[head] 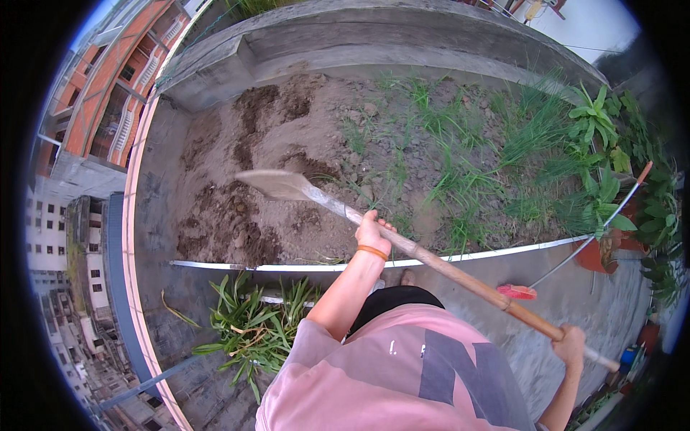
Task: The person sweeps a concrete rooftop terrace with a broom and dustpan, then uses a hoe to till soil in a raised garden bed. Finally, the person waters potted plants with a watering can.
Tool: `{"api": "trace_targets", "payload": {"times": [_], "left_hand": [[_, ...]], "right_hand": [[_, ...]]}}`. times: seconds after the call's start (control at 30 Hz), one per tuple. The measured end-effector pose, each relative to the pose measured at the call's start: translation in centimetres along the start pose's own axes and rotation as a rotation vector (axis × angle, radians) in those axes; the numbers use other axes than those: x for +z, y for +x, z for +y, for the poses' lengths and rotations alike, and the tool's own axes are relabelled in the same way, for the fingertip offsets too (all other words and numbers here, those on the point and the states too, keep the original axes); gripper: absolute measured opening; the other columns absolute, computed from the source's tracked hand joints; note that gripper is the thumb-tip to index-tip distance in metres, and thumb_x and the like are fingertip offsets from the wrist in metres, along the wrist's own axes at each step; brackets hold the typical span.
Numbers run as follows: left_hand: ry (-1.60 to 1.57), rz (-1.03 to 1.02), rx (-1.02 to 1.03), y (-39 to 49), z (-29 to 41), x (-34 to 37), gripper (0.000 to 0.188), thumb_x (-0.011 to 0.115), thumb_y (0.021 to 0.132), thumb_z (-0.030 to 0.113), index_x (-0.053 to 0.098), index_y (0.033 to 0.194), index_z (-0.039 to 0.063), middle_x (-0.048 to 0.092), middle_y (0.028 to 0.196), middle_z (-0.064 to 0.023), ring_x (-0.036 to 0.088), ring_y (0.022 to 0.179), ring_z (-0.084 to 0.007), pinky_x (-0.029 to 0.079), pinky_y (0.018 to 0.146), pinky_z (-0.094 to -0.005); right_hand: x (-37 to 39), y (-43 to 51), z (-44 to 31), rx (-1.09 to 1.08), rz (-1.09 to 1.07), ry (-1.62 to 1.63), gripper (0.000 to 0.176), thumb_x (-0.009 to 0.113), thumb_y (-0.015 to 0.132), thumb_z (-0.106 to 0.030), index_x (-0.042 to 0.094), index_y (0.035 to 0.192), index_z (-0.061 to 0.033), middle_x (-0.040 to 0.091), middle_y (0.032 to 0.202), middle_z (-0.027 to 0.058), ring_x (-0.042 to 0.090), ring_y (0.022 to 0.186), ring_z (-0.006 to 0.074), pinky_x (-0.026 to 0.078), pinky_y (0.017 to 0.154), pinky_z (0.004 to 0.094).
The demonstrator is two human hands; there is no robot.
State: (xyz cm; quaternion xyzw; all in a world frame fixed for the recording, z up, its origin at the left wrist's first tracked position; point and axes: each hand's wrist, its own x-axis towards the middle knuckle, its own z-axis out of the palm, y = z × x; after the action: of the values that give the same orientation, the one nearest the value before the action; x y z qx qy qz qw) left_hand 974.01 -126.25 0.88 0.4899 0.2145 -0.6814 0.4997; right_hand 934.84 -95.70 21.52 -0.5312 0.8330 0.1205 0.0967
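Note:
My left hand (pixel 373 234), with an orange band at the wrist, grips the wooden shaft of a shovel (pixel 458 276) near its metal socket. Toward the shaft's far end, at the lower right, my right hand (pixel 569 345) is closed around it. The shovel's metal blade (pixel 277 183) is over the bare, disturbed soil (pixel 291 221) at the left of a raised garden bed. Whether the blade touches the soil cannot be told. Grassy green plants (pixel 463 161) grow in the bed's right part.
A low concrete wall (pixel 345 48) backs the bed, and a pale metal strip (pixel 302 267) edges its near side. Leafy plants (pixel 253 328) stand at lower left. A long-handled red brush (pixel 517 292) and orange pots (pixel 593 256) are at the right. A ledge (pixel 132 215) borders the left, with buildings beyond.

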Motion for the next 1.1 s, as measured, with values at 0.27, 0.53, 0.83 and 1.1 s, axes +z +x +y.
{"api": "trace_targets", "payload": {"times": [0.27,0.53,0.83,1.1], "left_hand": [[-0.003,-0.026,-0.079,0.0,2.1,-6.3,0.013,0.057,0.083,0.015,0.047,0.077,0.010,0.046,0.067,-0.0054,0.046,0.065,-0.0220,0.045,0.064,-0.0379],[0.060,0.207,-0.239,-1.2,-6.9,-9.8,0.013,0.053,0.087,0.011,0.043,0.095,0.007,0.046,0.073,-0.0080,0.048,0.060,-0.0238,0.048,0.056,-0.0406],[0.042,0.144,-0.393,-4.6,-19.0,-6.7,0.015,0.051,0.090,0.013,0.043,0.101,0.007,0.047,0.079,-0.0081,0.051,0.069,-0.0239,0.051,0.070,-0.0421],[0.100,0.222,-0.346,-0.3,-15.7,-7.3,0.012,0.050,0.090,0.015,0.047,0.099,0.008,0.048,0.077,-0.0075,0.052,0.067,-0.0250,0.051,0.065,-0.0424]], "right_hand": [[-1.0,1.6,-0.9,0.102,-0.957,0.460,0.030,0.077,0.060,-0.022,0.062,0.073,0.0007,0.055,0.055,0.0061,0.053,0.050,0.0146,0.043,0.051,0.0297],[-6.9,2.7,6.9,0.170,-1.167,0.420,0.029,0.080,0.064,-0.027,0.065,0.071,-0.0032,0.055,0.053,0.0010,0.050,0.047,0.0080,0.035,0.044,0.0233],[-18.6,1.4,13.9,0.420,-0.977,0.358,0.025,0.082,0.064,-0.018,0.069,0.077,-0.0006,0.060,0.057,0.0030,0.053,0.048,0.0066,0.037,0.044,0.0199],[-16.5,1.1,9.1,0.348,-0.922,0.337,0.029,0.081,0.064,-0.021,0.067,0.075,0.0022,0.060,0.057,0.0037,0.055,0.046,0.0084,0.040,0.043,0.0218]]}}
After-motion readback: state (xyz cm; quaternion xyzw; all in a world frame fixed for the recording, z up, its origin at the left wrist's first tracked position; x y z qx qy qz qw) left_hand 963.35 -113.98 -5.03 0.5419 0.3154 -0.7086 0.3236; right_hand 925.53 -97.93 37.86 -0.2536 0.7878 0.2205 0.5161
